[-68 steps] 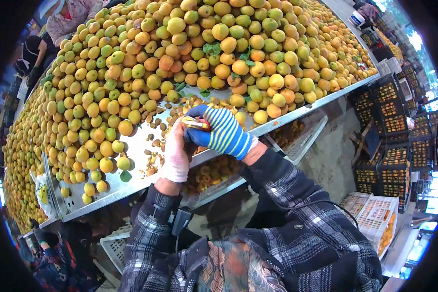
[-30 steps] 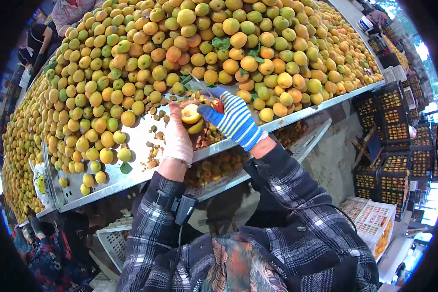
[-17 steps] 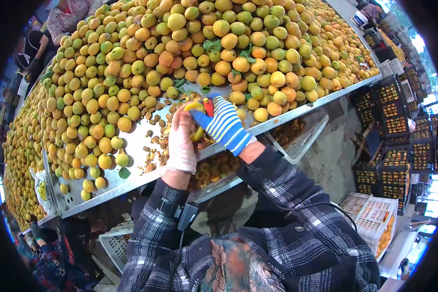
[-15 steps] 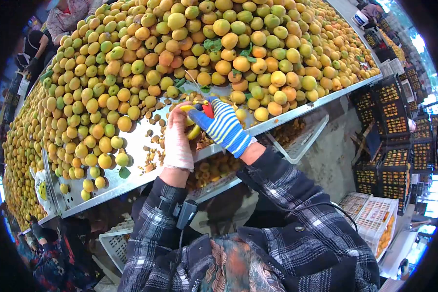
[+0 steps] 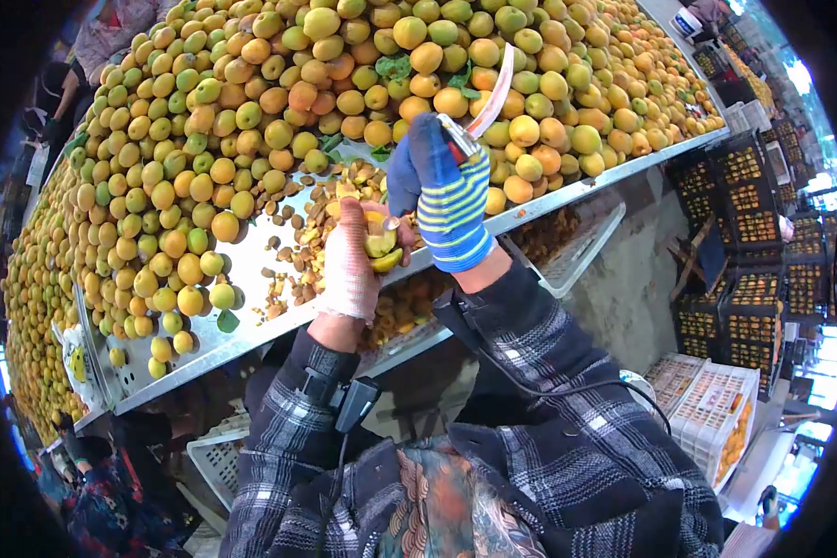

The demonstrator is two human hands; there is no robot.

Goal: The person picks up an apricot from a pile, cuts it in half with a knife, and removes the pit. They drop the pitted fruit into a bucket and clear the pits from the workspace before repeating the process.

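My left hand (image 5: 349, 270), in a pale pinkish-white glove, grips a cut-open apricot (image 5: 381, 245) near the table's front edge. The apricot's green-yellow flesh is split, and part of it hides behind my fingers. Closed around the handle of a knife (image 5: 496, 91) is my right hand (image 5: 448, 200), in a blue glove with yellow and white stripes. Its curved blade points up and away, apart from the fruit. Loose pits and scraps (image 5: 293, 256) lie on the metal just left of my left hand.
A large heap of whole apricots (image 5: 251, 112) covers much of the metal table (image 5: 242, 358). Below its edge sit crates, one white crate (image 5: 581, 246) holding scraps. Black crates (image 5: 749, 246) stack at the right. Other people (image 5: 112, 474) stand around the table.
My right hand has pulled the knife away from the fruit, turning the blade up and to the right. My left hand still holds the apricot, whose opened flesh now shows.
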